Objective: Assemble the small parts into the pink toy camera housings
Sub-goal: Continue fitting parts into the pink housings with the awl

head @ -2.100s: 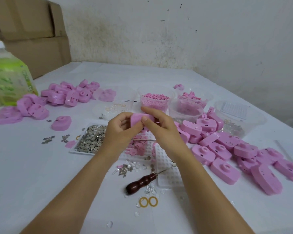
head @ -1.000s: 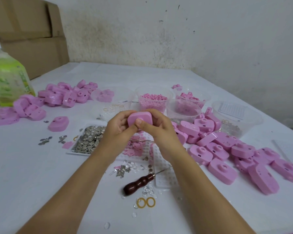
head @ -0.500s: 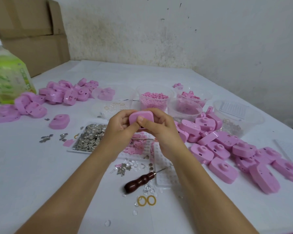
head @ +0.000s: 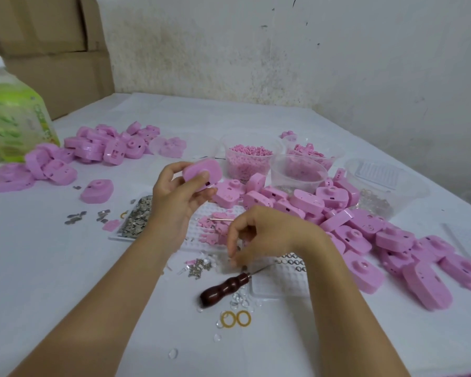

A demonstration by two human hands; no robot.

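Pink housing (head: pixel 199 172) gripped aloft by left hand (head: pixel 174 200); right hand's (head: pixel 267 235) curled fingertips (head: pixel 233 255) sit among loose parts (head: pixel 200 266), hold unclear.

Soft even light, faint shadows, blurred and warped edges.

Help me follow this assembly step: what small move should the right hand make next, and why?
Probably pinch one small part and lift it to the housing. The left hand holds that housing raised, while the right hand has its fingertips down among the loose parts beside the awl; whether they already grip one is unclear.
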